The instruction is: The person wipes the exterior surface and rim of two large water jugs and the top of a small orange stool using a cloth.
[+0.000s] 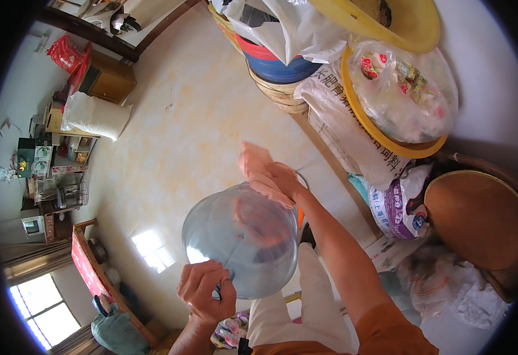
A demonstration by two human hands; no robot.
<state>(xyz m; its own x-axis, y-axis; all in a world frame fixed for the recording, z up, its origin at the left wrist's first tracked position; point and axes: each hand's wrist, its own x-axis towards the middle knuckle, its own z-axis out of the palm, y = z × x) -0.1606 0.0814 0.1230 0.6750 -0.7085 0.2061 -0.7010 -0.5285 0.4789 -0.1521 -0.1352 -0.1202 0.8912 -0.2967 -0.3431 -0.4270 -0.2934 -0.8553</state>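
Note:
A large translucent bluish plastic container (241, 239), rounded like a water jug, is held in front of my legs. My left hand (208, 290) grips it at its lower left edge, fingers curled around a part that is mostly hidden. My right hand (283, 179) holds a thin pink cloth (257, 166) against the container's upper right side. The cloth's free end sticks out past the fingers and is slightly blurred. Something orange shows through the container's wall.
To the right stand stacked buckets (281, 62), a printed woven sack (352, 120), a yellow basin (394, 148) with bagged packets, and a round brown lid-like disc (478, 219). A low red-topped table (88, 262) and a white sack (97, 115) are on the left.

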